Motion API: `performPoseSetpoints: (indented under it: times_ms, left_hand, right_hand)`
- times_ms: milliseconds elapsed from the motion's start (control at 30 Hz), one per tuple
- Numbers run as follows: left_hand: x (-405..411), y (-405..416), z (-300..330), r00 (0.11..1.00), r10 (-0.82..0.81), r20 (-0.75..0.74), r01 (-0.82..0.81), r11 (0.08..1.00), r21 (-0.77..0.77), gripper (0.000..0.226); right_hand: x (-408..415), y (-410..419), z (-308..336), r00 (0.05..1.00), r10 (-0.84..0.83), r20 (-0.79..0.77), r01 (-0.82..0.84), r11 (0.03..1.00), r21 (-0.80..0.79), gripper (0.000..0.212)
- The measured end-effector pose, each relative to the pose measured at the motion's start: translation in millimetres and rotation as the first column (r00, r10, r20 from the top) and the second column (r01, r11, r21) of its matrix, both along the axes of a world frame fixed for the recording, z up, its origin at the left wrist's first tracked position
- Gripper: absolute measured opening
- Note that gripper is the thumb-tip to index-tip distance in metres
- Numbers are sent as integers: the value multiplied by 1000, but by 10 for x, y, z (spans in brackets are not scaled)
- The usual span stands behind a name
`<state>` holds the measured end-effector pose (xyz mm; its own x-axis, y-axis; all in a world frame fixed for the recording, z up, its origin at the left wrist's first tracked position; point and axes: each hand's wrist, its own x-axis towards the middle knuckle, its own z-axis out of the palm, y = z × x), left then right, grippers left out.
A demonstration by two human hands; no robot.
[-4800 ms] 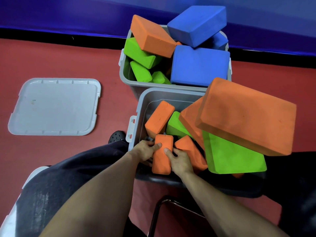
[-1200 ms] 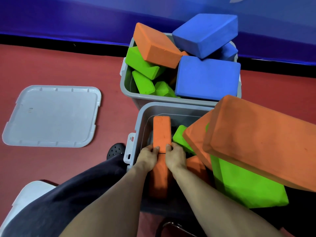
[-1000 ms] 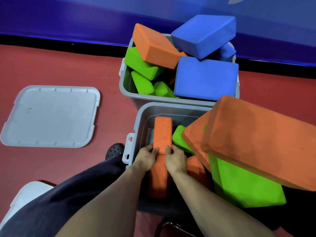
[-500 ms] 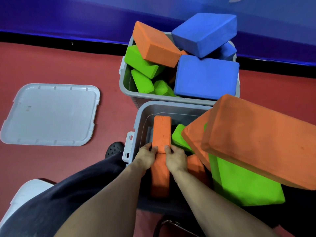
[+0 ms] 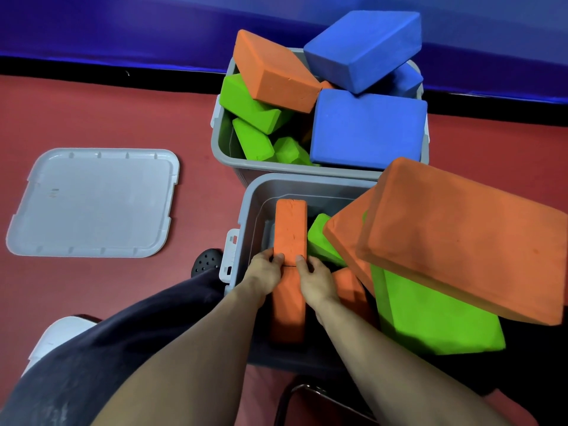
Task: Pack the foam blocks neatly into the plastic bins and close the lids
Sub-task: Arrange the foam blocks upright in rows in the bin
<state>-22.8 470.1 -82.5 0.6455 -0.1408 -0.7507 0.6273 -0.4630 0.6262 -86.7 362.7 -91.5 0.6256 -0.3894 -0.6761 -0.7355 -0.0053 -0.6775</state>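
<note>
Head view: narrow orange foam block on edge, lengthwise in grey bin

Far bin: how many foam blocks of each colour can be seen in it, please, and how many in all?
Blue foam blocks: 3
Green foam blocks: 3
Orange foam blocks: 1, plus an orange sliver that may be a second
Total in the far bin: 7 plainly seen
</note>
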Motion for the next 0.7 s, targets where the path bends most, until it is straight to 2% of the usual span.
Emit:
performPoseSetpoints:
  times_ms: [100,233,433,600,700]
  left_hand:
    - [-24,-13,-5,999,29,-23,-29,999,-17,33]
    - [-8,-25,12,999,31,-21,-31,999,-22,32]
    - [47,-25,50,1000,-5,5,4,1000,8,34]
    - [36,-2,-23,1000,12,-19,-12,1000,-6,39]
    - [26,5,-34,999,31,-15,-31,999,-7,37]
  right_hand:
    - [-56,55,-77,1000,-5,-26,7,996,90,40]
    - [-38,67,-123,1000,-10,-1,10,996,92,40]
    - [42,113,-69,1000,2,-20,-1,1000,5,42]
    - [42,131,-63,999,-22,25,23,1000,-22,35]
    - [50,172,-87,1000,8,-7,-8,996,-83,35]
